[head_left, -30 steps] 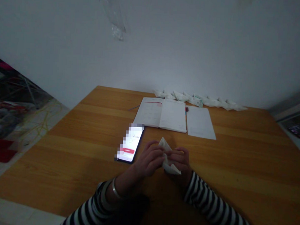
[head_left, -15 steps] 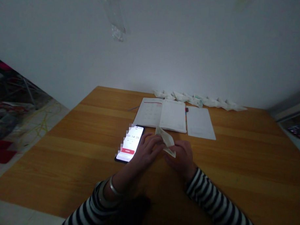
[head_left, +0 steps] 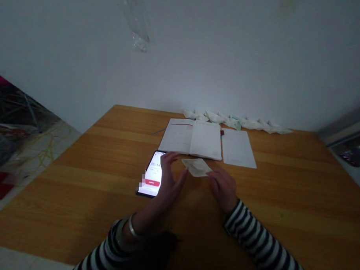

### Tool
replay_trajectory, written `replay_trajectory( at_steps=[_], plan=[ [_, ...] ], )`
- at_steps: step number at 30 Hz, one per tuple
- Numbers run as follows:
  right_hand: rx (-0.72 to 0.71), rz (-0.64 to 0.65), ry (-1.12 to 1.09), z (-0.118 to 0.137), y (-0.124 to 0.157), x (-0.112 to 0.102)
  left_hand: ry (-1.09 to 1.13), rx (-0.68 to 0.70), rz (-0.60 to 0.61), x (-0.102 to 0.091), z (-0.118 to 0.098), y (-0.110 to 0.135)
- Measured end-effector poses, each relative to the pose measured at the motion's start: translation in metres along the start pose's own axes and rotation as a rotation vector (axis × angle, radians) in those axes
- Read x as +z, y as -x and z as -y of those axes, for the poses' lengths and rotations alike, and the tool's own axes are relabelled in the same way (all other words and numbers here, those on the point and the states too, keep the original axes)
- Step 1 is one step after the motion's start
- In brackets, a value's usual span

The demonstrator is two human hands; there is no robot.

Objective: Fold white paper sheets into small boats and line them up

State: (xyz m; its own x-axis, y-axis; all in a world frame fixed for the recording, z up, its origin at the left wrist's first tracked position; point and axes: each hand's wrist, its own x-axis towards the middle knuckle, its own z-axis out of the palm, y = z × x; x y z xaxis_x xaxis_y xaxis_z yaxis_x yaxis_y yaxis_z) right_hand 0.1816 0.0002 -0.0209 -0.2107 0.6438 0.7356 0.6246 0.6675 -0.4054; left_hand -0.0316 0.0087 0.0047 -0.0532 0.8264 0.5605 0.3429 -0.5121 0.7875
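Note:
A small folded white paper piece point(head_left: 196, 167) lies flat on the wooden table point(head_left: 78, 174) in front of me. My right hand point(head_left: 224, 187) pinches its near right corner. My left hand point(head_left: 168, 180) is open, fingers stretched out, just left of the paper and partly over the lit phone point(head_left: 152, 177). Both arms wear black and white striped sleeves, and a bangle sits on my left wrist.
An open notebook point(head_left: 193, 138) and a loose white sheet point(head_left: 237, 148) lie beyond the hands. A row of several folded white paper shapes point(head_left: 236, 121) lines the table's back edge along the wall. Cluttered floor shows at left.
The paper was held up between both hands; now it is laid flat farther forward. My left hand has let go and opened, while the right still grips a corner.

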Motion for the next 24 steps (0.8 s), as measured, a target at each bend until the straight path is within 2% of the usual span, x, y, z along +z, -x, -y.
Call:
replay_trajectory(
  at_steps=[1, 3, 5, 8, 12, 15, 17, 24],
  plan=[
    [-0.020, -0.018, 0.010, 0.000, 0.000, 0.000, 0.155, -0.183, -0.012, 0.003, 0.001, -0.001],
    [-0.044, -0.049, 0.019, 0.003, -0.001, 0.001, 0.470, -0.523, 0.049, 0.009, 0.001, -0.004],
    [-0.055, -0.054, 0.013, 0.006, -0.004, 0.002, 0.698, -0.726, 0.109, 0.014, 0.001, -0.007],
    [-0.077, -0.037, -0.025, 0.009, -0.008, 0.004, 0.837, -0.776, 0.145, 0.019, 0.001, -0.009],
    [-0.080, 0.008, -0.108, 0.012, -0.008, 0.008, 0.897, -0.855, 0.159, 0.020, 0.003, -0.006],
    [-0.069, 0.024, -0.142, 0.013, -0.005, 0.011, 0.847, -0.948, 0.076, 0.020, 0.004, -0.003],
    [-0.075, 0.024, -0.134, 0.015, -0.004, 0.012, 0.774, -0.958, 0.031, 0.019, 0.004, -0.001],
    [-0.115, -0.011, -0.034, 0.019, -0.007, 0.010, 0.674, -0.954, 0.023, 0.017, 0.000, 0.000]
  ],
)
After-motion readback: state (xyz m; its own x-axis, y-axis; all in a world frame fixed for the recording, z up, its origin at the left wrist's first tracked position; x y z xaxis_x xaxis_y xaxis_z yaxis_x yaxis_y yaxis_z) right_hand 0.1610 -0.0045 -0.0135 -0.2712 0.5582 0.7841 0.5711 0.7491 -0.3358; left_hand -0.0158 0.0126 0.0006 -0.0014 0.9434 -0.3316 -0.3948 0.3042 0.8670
